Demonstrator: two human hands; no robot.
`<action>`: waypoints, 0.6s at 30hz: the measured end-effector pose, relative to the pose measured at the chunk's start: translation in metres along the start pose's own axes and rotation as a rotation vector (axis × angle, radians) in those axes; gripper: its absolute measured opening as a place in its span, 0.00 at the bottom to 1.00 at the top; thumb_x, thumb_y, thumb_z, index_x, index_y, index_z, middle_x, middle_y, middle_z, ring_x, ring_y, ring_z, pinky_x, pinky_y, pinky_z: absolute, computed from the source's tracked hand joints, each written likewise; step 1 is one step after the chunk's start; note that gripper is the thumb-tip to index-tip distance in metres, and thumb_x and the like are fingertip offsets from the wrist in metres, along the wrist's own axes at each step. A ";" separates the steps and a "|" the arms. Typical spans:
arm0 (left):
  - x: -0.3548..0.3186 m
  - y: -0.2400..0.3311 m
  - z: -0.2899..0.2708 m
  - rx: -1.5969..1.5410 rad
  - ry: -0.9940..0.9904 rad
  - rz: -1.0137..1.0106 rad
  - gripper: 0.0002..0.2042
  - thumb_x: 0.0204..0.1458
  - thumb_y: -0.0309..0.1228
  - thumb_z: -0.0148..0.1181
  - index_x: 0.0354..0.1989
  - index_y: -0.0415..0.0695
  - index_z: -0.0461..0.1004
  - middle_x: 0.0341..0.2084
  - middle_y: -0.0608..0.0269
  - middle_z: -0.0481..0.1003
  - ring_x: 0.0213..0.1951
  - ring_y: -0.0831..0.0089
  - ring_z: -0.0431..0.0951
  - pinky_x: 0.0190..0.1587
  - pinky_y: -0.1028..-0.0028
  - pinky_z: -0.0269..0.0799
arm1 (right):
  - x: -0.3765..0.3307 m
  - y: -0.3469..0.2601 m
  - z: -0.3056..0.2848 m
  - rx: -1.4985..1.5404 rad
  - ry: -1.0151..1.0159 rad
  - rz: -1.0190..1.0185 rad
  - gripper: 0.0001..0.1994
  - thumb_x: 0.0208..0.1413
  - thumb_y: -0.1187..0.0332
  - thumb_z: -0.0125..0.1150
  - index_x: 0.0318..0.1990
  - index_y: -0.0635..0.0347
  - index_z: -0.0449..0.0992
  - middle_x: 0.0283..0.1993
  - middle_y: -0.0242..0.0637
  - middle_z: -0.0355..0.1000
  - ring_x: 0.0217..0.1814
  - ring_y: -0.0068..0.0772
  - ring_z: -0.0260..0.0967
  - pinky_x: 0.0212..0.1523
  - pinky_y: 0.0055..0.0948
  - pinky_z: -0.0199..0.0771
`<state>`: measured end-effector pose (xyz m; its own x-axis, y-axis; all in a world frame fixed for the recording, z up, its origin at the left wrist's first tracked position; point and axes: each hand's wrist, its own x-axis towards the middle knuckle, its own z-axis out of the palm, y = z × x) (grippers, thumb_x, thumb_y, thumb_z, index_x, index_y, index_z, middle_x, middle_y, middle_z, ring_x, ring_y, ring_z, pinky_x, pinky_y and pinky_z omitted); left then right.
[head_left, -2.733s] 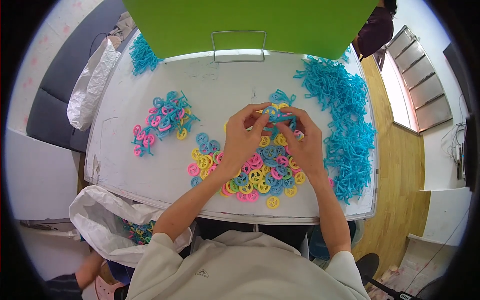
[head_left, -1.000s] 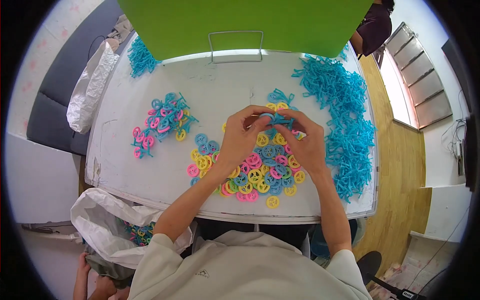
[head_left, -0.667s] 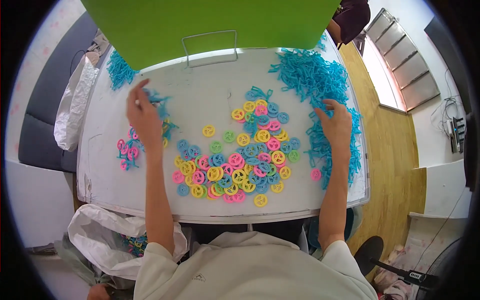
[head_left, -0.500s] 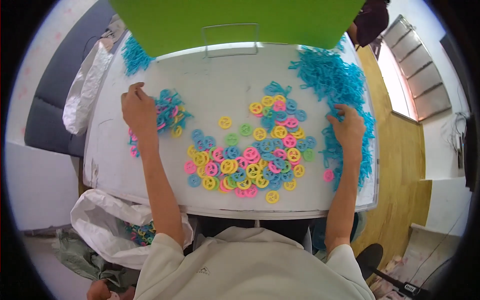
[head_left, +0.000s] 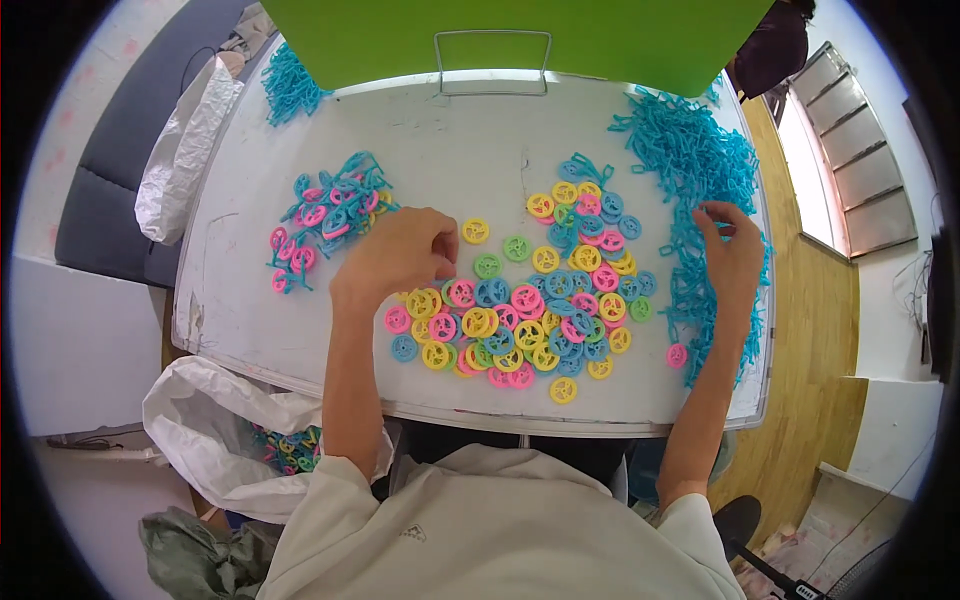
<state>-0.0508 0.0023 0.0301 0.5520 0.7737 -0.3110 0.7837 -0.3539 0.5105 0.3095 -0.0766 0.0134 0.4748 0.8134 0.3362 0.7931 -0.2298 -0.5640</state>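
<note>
My left hand hangs over the left edge of a spread of pink, yellow, green and blue plastic spoked wheels. Its fingers curl in toward the thumb; whatever they hold, if anything, is hidden. My right hand is over a long heap of small blue plastic strips with looped ends. Thumb and forefinger come together there in a pinch, and what lies between them is too small to make out. Beyond my left wrist lies a cluster of wheels with blue strips attached.
A green panel with a wire handle stands at the far side of the white table. More blue strips lie at the far left corner. Below the table's left front edge, a white sack holds coloured pieces.
My left hand has moved right and nearer, from the attached cluster to the loose wheels, and its fingers have curled. My right hand stays at the blue heap, with thumb and forefinger now closer together.
</note>
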 end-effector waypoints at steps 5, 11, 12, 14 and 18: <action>0.013 0.011 0.000 -0.247 0.119 0.108 0.07 0.45 0.24 0.64 0.33 0.39 0.76 0.22 0.64 0.75 0.28 0.76 0.76 0.30 0.78 0.71 | -0.001 -0.019 0.000 0.352 0.040 0.008 0.09 0.57 0.67 0.60 0.41 0.62 0.75 0.30 0.31 0.75 0.31 0.19 0.68 0.31 0.19 0.67; 0.028 0.052 0.021 -0.992 0.207 0.150 0.09 0.55 0.31 0.59 0.39 0.39 0.74 0.30 0.65 0.76 0.34 0.78 0.77 0.33 0.79 0.74 | -0.022 -0.059 0.019 0.927 -0.272 0.183 0.10 0.60 0.69 0.57 0.46 0.64 0.71 0.30 0.30 0.73 0.30 0.14 0.66 0.32 0.16 0.68; 0.029 0.055 0.026 -0.990 0.213 0.151 0.09 0.55 0.31 0.59 0.39 0.39 0.74 0.30 0.65 0.76 0.34 0.78 0.77 0.33 0.79 0.74 | -0.027 -0.064 0.024 0.942 -0.360 0.173 0.10 0.60 0.70 0.57 0.46 0.64 0.71 0.30 0.29 0.73 0.31 0.14 0.66 0.33 0.15 0.68; 0.033 0.061 0.031 -1.105 0.216 0.164 0.11 0.56 0.31 0.60 0.40 0.36 0.72 0.32 0.62 0.75 0.33 0.77 0.78 0.32 0.77 0.76 | -0.031 -0.069 0.028 0.957 -0.440 0.157 0.09 0.59 0.71 0.57 0.45 0.64 0.72 0.30 0.29 0.73 0.31 0.14 0.67 0.34 0.15 0.68; 0.034 0.063 0.035 -1.129 0.221 0.166 0.11 0.56 0.32 0.59 0.40 0.37 0.72 0.33 0.63 0.75 0.34 0.76 0.78 0.32 0.78 0.76 | -0.040 -0.066 0.048 0.893 -0.511 0.059 0.07 0.58 0.74 0.58 0.43 0.64 0.72 0.32 0.28 0.73 0.34 0.14 0.68 0.35 0.16 0.69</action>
<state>0.0271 -0.0115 0.0236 0.4749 0.8761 -0.0836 -0.0549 0.1243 0.9907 0.2200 -0.0681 0.0012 0.1194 0.9917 0.0472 0.1019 0.0350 -0.9942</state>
